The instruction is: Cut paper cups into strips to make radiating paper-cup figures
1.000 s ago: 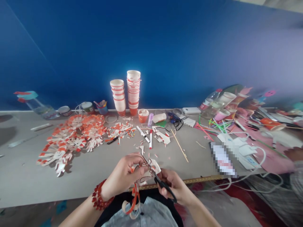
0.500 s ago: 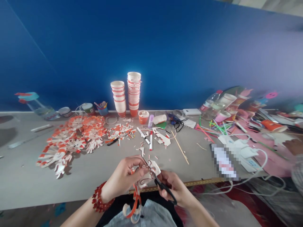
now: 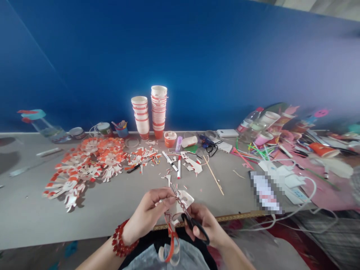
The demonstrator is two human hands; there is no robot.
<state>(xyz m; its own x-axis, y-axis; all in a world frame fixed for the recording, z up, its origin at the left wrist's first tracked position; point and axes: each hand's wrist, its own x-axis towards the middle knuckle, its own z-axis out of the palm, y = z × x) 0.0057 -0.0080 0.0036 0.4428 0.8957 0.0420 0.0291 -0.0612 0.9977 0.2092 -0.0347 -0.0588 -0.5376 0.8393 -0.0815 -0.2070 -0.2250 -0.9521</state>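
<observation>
Above the table's front edge, my left hand (image 3: 154,208) pinches a cut paper cup (image 3: 177,210), white with drawn dark red outlines. Its orange-and-white strips curl down over my lap. My right hand (image 3: 203,222) grips black-handled scissors (image 3: 194,225), their blades lying across the white paper close to my left fingertips. Part of the blades is hidden by the paper and fingers. On the table just beyond my hands lie small white scraps (image 3: 168,179), a red marker (image 3: 179,167) and a white marker (image 3: 169,161).
A pile of cut orange-and-white cups (image 3: 92,157) spreads on the left. Two tall cup stacks (image 3: 159,112) stand by the blue wall. A thin wooden stick (image 3: 213,175), a pixelated phone (image 3: 266,193) and a white power strip (image 3: 292,183) with cables lie to the right.
The held paper has turned a little, and its hanging strips have swung right. The scissors have shifted slightly left and down. At the far right, another person's hand has left the view.
</observation>
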